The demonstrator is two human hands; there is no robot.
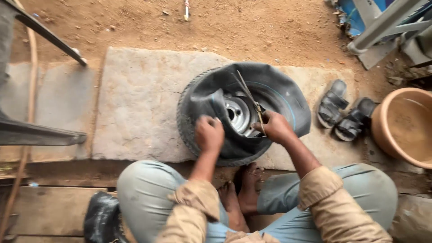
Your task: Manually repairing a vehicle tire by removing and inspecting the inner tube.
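Rubber of a black inner tube (274,96) is seen bulging out of a small tyre (186,126), which is laid flat on a stone slab (135,108) just ahead of the person's bare feet. The left hand (209,133) is closed, fingers together, on a fold of the tube at the near edge of the silver wheel rim (237,114). The right hand (275,127) is clamped around a thin metal lever (249,96), which is angled across the rim. A pair of sandals (344,112) and a clay-coloured basin (405,126) are set to the right.
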